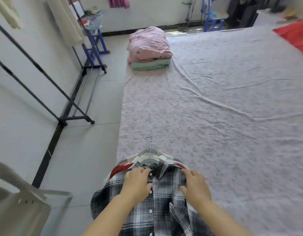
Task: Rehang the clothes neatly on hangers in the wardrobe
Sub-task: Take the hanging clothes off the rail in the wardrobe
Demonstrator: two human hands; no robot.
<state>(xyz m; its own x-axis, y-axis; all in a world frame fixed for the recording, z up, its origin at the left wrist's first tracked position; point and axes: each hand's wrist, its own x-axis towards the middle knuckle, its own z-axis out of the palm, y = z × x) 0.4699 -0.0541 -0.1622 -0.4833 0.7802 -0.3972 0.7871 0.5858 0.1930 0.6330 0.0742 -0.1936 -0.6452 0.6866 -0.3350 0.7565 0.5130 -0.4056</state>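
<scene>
Both forearms reach forward from the bottom edge, palms down. The left hand (137,183) has its fingers bent with the tips at the collar and the thumb on the button placket; whether it pinches cloth there cannot be told. The right hand (195,186) lies with relaxed, spread fingers flat on the shoulder area, holding nothing. Under both hands is a plaid shirt (164,212), buttoned on a grey hanger (150,162) and topping a stack of hung garments at the near corner of the bed (215,108), their metal hooks (150,146) pointing away. Far up the bed sits folded pink bedding (149,43). A clothes rack (74,106) stands by the wall to the left, across the floor, and a plastic chair (19,203) is at lower left.
</scene>
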